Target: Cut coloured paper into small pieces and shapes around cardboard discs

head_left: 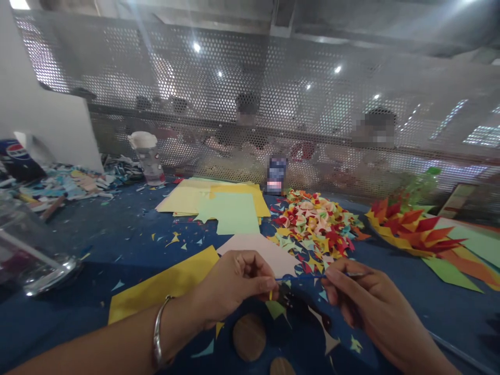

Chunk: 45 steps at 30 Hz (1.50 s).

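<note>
One thin blue strand (pixel 300 278), and I'm pinching it from both sides: left hand (pixel 234 285) thumb to finger, a yellow bit (pixel 271 295) poking out below, right hand (pixel 369 299) clamped on the other stretch. It runs nearly straight between my hands, low over the table (pixel 128 229). I'd call it almost weightless, bendy, maybe slippery; fingertips close to the free span suit it, and a hard tug might snap it. Under my left, a brown disc (pixel 249 337). Just beyond, the pink sheet (pixel 279 259), then the heap (pixel 318 226) crowding forward reach. A yellow sheet (pixel 156 291) borders my left forearm; sideways room looks better rightward. The screen (pixel 175 135) closes the far side.
</note>
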Motion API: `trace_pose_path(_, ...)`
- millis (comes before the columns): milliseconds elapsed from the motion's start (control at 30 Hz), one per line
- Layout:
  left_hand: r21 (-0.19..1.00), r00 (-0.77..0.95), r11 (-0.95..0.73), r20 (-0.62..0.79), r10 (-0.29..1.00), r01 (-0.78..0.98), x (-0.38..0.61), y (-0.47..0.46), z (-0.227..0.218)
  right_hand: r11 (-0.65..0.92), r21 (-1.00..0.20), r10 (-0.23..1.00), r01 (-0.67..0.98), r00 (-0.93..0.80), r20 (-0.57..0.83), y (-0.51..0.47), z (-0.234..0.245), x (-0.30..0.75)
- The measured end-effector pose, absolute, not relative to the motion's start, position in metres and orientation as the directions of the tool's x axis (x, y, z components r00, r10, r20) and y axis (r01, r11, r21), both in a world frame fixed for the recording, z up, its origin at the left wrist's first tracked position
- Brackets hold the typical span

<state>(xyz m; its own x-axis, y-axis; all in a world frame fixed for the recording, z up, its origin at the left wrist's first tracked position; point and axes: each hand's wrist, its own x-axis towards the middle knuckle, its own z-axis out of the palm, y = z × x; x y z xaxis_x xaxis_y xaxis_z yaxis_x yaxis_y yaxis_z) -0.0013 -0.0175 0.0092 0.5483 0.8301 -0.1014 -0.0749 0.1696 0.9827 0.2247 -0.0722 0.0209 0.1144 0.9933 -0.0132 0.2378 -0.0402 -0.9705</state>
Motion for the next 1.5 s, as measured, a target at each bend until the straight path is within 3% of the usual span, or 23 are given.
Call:
trace_pose_path(200, 0.978, 0.572, 0.189, -0.105, 0.813, -0.090, 0.000, -0.018, 0.006, -0.023, -0.979, 0.992, 0.201, 0.125, 0.002, -0.072, 0.019, 0.227)
trace_pose_path(433, 0.995, 0.576, 0.085, -0.041, 0.817, -0.050, -0.001, -0.019, 0.006, -0.098, -0.983, 0.987, 0.154, 0.144, -0.076, -0.071, 0.018, 0.225)
trace_pose_path(800, 0.987, 0.615, 0.158, -0.129, 0.778, 0.007, 0.000, -0.015, -0.003, -0.151, -0.980, 0.981, 0.131, 0.143, -0.132, -0.070, 0.015, 0.228)
trace_pose_path(1067, 0.994, 0.581, -0.042, -0.026, 0.813, 0.103, -0.001, -0.015, 0.000, -0.129, -0.979, 0.988, 0.159, 0.111, -0.112, -0.070, 0.015, 0.226)
trace_pose_path(1500, 0.974, 0.570, 0.213, -0.129, 0.811, -0.082, -0.004, -0.014, 0.002, -0.105, -0.970, 0.994, 0.219, 0.055, -0.095, -0.070, 0.017, 0.226)
